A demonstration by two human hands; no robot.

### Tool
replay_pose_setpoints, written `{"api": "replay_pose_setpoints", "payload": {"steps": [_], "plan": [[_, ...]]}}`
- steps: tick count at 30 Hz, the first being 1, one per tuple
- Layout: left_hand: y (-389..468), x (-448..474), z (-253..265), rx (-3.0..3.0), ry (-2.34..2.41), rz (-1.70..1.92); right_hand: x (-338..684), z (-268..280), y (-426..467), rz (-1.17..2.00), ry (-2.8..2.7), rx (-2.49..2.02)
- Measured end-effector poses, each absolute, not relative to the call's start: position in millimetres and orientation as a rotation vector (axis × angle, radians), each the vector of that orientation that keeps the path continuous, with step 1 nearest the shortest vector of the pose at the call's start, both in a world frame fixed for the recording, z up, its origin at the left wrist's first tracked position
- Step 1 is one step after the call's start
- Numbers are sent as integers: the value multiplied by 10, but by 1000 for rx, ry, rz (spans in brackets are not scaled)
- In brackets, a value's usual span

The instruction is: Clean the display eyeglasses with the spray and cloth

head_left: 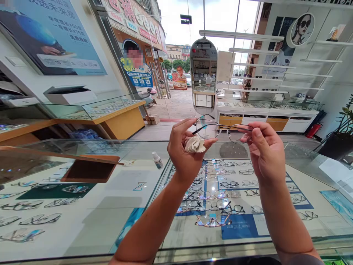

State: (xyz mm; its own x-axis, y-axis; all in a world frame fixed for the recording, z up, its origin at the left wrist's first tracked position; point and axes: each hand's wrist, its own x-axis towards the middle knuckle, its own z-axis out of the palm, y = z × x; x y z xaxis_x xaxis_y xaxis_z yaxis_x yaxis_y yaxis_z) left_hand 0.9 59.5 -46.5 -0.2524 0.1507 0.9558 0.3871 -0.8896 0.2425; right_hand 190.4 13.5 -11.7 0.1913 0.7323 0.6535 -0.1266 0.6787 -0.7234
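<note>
A pair of thin dark-rimmed eyeglasses (208, 131) is held up above the glass counter, between my two hands. My left hand (186, 147) grips the glasses at their left end, and a crumpled off-white cloth (195, 144) is tucked in its palm. At the other end, my right hand (266, 149) pinches the frame near the right lens between thumb and fingers. Below them, under the glass, several rows of eyeglasses (228, 184) lie on display. A small white spray bottle (157, 160) stands on the counter left of my left hand.
A brown tray (91, 169) sits on the counter at left. Blue printed cards (239, 226) lie inside the case. Beyond stand an oval mirror (204, 73), another display counter (264, 110), a red fire extinguisher (313, 130) and a potted plant (342, 129) at right.
</note>
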Motion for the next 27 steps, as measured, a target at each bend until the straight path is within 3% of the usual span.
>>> {"api": "replay_pose_setpoints", "payload": {"steps": [27], "plan": [[405,28,-335,-2040,-639,-2700,1893,-156,203,720,-1254,-628]]}}
